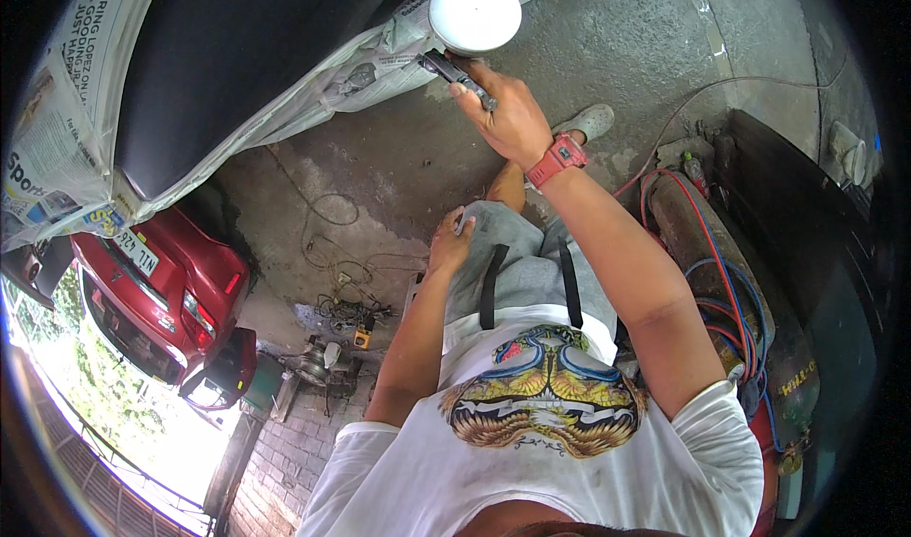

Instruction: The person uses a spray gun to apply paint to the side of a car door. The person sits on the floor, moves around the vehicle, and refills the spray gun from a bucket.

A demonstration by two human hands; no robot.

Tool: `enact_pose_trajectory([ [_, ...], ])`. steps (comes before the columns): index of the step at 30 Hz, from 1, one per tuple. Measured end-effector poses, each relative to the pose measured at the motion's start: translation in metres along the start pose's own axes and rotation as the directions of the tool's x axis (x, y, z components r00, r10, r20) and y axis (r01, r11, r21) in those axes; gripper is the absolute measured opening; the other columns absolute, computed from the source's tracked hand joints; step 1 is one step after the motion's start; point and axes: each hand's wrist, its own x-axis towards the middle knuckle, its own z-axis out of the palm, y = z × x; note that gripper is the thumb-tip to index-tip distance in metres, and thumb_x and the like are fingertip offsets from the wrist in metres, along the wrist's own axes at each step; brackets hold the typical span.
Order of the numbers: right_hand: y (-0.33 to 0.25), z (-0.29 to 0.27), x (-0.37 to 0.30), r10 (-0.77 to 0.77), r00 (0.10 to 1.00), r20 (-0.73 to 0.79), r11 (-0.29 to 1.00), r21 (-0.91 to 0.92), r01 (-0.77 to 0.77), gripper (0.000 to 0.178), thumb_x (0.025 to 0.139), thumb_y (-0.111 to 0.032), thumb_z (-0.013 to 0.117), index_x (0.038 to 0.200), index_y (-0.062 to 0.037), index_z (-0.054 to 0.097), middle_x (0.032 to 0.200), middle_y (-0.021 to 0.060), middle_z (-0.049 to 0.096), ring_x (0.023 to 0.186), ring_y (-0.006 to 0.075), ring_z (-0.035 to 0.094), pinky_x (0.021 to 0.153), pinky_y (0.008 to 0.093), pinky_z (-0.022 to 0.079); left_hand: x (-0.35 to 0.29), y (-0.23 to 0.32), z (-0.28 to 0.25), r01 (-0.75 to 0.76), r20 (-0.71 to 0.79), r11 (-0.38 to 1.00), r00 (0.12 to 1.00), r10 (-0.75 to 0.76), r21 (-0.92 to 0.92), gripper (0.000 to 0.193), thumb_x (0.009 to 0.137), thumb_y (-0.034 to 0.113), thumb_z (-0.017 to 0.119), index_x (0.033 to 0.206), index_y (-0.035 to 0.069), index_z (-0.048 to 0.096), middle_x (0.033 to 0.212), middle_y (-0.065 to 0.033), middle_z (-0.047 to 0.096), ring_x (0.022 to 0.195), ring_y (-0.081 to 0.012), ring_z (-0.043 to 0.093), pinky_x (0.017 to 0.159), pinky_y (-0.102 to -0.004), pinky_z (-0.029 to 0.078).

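Note:
My right hand is closed round the dark grip of a spray gun, raised at the top middle. On the gun sits a round white cup, seen from above. Just left of it runs the lower edge of a smooth black car panel, bordered with taped newspaper masking. The gun's nozzle is hidden under the cup. My left hand hangs at the left leg of my grey shorts, its fingers loosely apart. I make out no tool in it.
A red car stands at the left. Tangled cords and a yellow-black tool lie on the concrete floor. Red and blue hoses loop over a cylinder at the right, beside a dark panel.

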Motion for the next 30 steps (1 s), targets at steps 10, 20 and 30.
enact_pose_trajectory([
  [10, 0.012, -0.010, -0.008, -0.013, 0.996, -0.086, 0.996, -0.085, 0.005, 0.046, 0.103, -0.045, 0.063, 0.113, -0.0003, 0.070, 0.101, 0.0297, 0.071, 0.095, 0.0532, 0.066, 0.080, 0.0547, 0.055, 0.003, -0.009, 0.003, 0.017, -0.005, 1.000, 1.000, -0.017, 0.010, 0.058, 0.103, 0.042, 0.066, 0.150, 0.010, 0.057, 0.151, -0.0191, 0.059, 0.137, -0.0341, 0.060, 0.114, -0.0429, 0.047],
  [20, 0.010, 0.020, -0.001, 0.083, 0.994, 0.069, 0.996, -0.048, -0.080, 0.062, 0.103, -0.054, 0.059, 0.123, 0.0039, 0.069, 0.107, 0.0327, 0.072, 0.101, 0.0505, 0.070, 0.088, 0.0530, 0.056, 0.003, -0.019, 0.000, 0.027, 0.026, 0.998, 0.999, -0.029, 0.049, 0.061, 0.104, 0.046, 0.064, 0.154, 0.011, 0.053, 0.157, -0.0170, 0.054, 0.141, -0.0324, 0.057, 0.116, -0.0430, 0.045],
  [30, 0.029, -0.030, 0.016, 0.069, 0.990, -0.121, 0.984, -0.157, -0.088, 0.052, 0.106, -0.043, 0.061, 0.127, 0.0047, 0.067, 0.094, 0.0238, 0.076, 0.090, 0.0335, 0.075, 0.080, 0.0424, 0.057, 0.008, -0.027, 0.003, 0.015, -0.014, 0.999, 1.000, -0.015, 0.029, 0.058, 0.102, 0.043, 0.065, 0.150, 0.011, 0.056, 0.148, -0.0209, 0.060, 0.135, -0.0352, 0.060, 0.113, -0.0449, 0.047],
])
